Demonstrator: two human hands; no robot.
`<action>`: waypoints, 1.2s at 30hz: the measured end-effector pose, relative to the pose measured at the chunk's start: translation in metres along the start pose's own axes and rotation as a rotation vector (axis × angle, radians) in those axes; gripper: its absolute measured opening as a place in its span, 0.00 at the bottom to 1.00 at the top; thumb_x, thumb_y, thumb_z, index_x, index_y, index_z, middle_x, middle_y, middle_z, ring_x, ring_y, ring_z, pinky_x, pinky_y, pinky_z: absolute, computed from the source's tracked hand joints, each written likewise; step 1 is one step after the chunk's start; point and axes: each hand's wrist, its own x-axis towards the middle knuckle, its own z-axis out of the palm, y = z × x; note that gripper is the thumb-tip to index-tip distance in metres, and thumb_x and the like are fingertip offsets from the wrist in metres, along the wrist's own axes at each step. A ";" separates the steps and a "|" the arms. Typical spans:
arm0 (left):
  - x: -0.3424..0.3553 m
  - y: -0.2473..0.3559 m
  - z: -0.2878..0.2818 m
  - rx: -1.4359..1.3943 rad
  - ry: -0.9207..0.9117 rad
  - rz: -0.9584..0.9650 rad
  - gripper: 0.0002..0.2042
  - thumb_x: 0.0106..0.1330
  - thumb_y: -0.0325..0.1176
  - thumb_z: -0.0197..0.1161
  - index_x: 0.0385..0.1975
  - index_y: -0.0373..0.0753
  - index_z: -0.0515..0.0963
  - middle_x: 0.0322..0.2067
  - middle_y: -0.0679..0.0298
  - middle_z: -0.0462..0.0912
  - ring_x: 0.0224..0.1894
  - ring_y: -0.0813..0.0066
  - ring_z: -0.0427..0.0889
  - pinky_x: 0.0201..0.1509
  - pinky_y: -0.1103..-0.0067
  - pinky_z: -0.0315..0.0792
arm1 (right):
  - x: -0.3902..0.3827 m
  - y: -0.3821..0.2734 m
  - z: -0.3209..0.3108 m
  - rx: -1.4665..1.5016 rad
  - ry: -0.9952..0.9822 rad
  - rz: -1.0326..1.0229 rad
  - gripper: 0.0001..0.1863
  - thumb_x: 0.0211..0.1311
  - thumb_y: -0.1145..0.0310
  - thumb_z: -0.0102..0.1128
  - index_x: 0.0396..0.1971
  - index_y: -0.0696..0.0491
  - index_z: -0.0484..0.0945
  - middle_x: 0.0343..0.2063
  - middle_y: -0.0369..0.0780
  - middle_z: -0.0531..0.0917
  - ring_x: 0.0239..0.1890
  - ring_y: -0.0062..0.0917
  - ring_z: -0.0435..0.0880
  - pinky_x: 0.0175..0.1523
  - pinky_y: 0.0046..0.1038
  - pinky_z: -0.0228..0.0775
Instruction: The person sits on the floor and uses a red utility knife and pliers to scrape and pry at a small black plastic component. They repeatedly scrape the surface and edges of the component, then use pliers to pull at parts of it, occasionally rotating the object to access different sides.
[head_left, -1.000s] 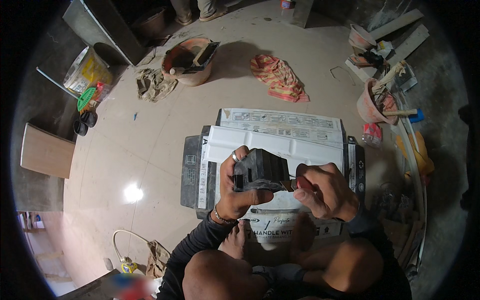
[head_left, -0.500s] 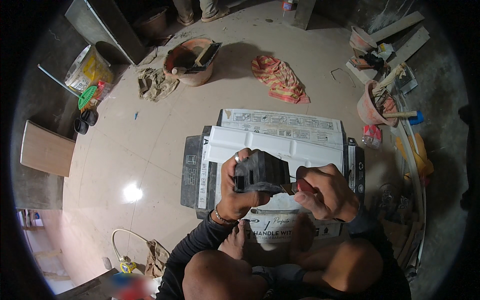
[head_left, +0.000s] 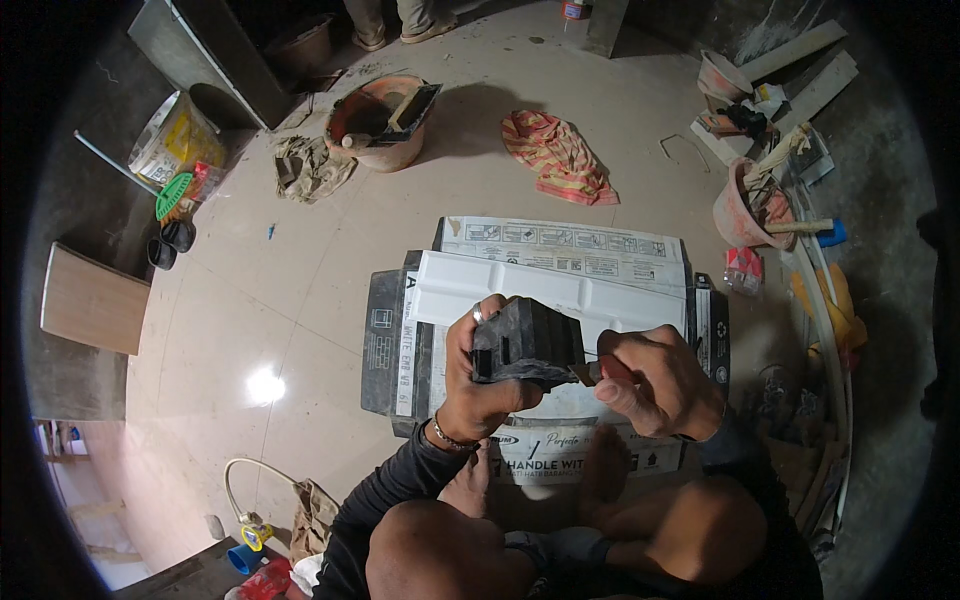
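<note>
My left hand [head_left: 470, 380] is wrapped round a black ridged block [head_left: 525, 338] with dark slots on its left side, held above a white ribbed panel [head_left: 548, 292]. My right hand [head_left: 653, 385] grips a small red-handled tool [head_left: 618, 367] whose short metal blade [head_left: 583, 372] is at the block's right end; whether it cuts in cannot be seen. Under the panel lie flattened printed cartons [head_left: 562, 240] in white and black, with my bare feet at their near edge.
Around me on the tiled floor are an orange bucket [head_left: 365, 150] with tools, a striped cloth [head_left: 560, 150], pink buckets [head_left: 750, 190] among boards at right, a white pail [head_left: 155, 135] at left, and a hose [head_left: 230, 485]. A person's legs [head_left: 415, 15] stand at the top.
The black block and both my hands have shifted slightly to the right, the blade staying at the block's right end. Both grips look the same as before.
</note>
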 end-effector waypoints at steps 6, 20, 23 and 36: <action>-0.005 0.012 0.012 -0.282 0.090 -0.043 0.26 0.36 0.15 0.73 0.35 0.42 0.68 0.35 0.72 0.75 0.38 0.83 0.72 0.45 0.82 0.71 | 0.000 -0.001 -0.001 -0.031 0.004 -0.032 0.32 0.73 0.40 0.59 0.30 0.59 0.82 0.16 0.46 0.81 0.17 0.39 0.83 0.28 0.39 0.73; -0.002 0.012 0.011 -0.201 0.055 -0.071 0.25 0.36 0.14 0.72 0.35 0.41 0.70 0.35 0.74 0.75 0.36 0.85 0.73 0.42 0.82 0.71 | 0.000 0.003 -0.001 -0.063 0.038 -0.105 0.32 0.73 0.40 0.59 0.25 0.58 0.80 0.16 0.46 0.79 0.19 0.41 0.82 0.29 0.39 0.71; -0.003 0.014 0.012 -0.250 0.074 -0.070 0.25 0.36 0.14 0.72 0.35 0.40 0.70 0.34 0.74 0.76 0.36 0.85 0.73 0.42 0.82 0.72 | 0.000 0.003 -0.001 -0.049 0.040 -0.108 0.32 0.74 0.40 0.59 0.25 0.57 0.80 0.15 0.45 0.79 0.18 0.40 0.81 0.29 0.39 0.70; -0.008 0.002 -0.011 -0.212 -0.028 -0.008 0.28 0.35 0.14 0.71 0.42 0.36 0.74 0.39 0.67 0.77 0.41 0.79 0.77 0.47 0.80 0.74 | 0.003 0.015 0.012 -0.089 0.107 -0.197 0.28 0.73 0.43 0.62 0.26 0.55 0.79 0.17 0.44 0.79 0.20 0.41 0.83 0.29 0.38 0.72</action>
